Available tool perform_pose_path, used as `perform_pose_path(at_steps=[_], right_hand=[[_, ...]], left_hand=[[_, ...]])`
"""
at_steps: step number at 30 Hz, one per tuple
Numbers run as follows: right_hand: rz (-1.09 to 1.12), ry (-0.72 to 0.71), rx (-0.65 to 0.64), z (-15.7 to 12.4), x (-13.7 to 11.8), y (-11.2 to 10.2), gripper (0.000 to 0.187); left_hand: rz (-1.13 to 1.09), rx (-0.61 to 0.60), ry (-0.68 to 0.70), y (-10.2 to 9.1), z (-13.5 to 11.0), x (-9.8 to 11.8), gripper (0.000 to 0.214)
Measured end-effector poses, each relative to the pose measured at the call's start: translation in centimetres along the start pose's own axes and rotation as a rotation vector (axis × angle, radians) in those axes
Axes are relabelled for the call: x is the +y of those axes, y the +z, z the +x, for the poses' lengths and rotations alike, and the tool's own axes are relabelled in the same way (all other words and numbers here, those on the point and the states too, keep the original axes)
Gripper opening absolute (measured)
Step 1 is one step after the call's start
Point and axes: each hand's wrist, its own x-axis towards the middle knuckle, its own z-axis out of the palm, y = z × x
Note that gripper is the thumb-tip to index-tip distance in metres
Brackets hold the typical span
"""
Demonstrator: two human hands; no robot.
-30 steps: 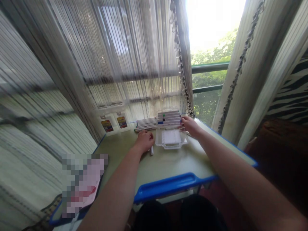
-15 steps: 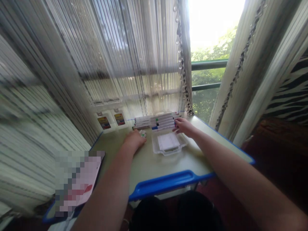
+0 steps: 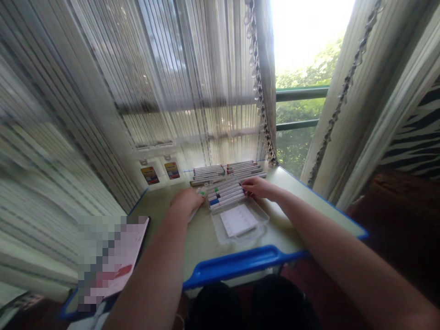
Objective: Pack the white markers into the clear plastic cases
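Observation:
A clear plastic case (image 3: pixel 240 224) lies open on the green table (image 3: pixel 206 233), its near half showing a white paper insert. Its far half holds a row of white markers (image 3: pixel 225 195) with coloured caps. My left hand (image 3: pixel 187 200) is curled at the left end of that row, and a marker seems to lie under its fingers. My right hand (image 3: pixel 258 187) rests at the right end of the row, fingers bent against the markers and the case edge. More markers (image 3: pixel 227 169) lie in rows at the back of the table.
Two small clear packs with coloured labels (image 3: pixel 161 173) stand at the back left against the sheer curtain. A blurred card (image 3: pixel 110 256) lies at the table's left front. The table has a blue raised rim (image 3: pixel 237 266). A window with a green rail is at the right.
The case with its markers has come nearer to me and turned slightly. Both hands moved with it toward me. A second group of markers now shows behind it.

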Motion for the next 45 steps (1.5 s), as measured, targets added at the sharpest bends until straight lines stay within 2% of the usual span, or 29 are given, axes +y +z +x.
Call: perform_pose_path(at_steps=[5,8,11,13,15,22,26,32,35,39,42,45], right_hand=[[-0.152,-0.059,0.056,0.4,0.3,-0.3,0.019],[-0.083,-0.018,0.089,0.6,0.5,-0.2,0.015],[0.039,0.021,0.148,0.9,0.8,-0.1,0.014],[0.070,0.015,0.174,1.0,1.1,0.0,0.013],[0.090,0.009,0.202,1.3,1.3,0.2,0.011],[0.112,-0.008,0.299,1.8,1.6,0.1,0.012],[0.089,0.003,0.331,1.9,1.6,-0.2,0.013],[-0.182,-0.030,0.253,1.8,1.7,-0.4,0.009],[-0.367,-0.097,0.213,1.6,1.7,-0.4,0.008],[-0.575,-0.141,0.221,1.2,1.3,-0.4,0.013],[-0.678,-0.087,0.283,0.7,0.5,-1.1,0.022],[-0.866,-0.075,0.472,-0.2,-0.7,-2.7,0.027]], left_hand=[[0.042,-0.019,-0.062,-0.4,-0.2,0.1,0.038],[0.147,0.026,-0.037,-0.8,-0.7,0.7,0.043],[0.146,0.150,0.121,-0.9,-1.4,2.0,0.042],[0.106,0.116,0.296,-0.6,-1.8,2.8,0.040],[0.093,0.062,0.396,-0.1,-2.1,3.5,0.041],[-0.031,0.167,0.318,0.7,-1.5,3.8,0.039],[0.038,0.116,0.333,0.4,-1.5,3.3,0.041],[0.225,0.065,0.288,0.2,-2.2,3.2,0.034],[0.238,0.068,0.254,0.0,-2.3,3.3,0.036],[0.251,0.072,0.237,-0.1,-2.4,3.4,0.038],[0.282,0.071,0.239,-0.3,-2.6,3.7,0.037],[0.302,0.077,0.229,-0.4,-2.8,3.8,0.037]])
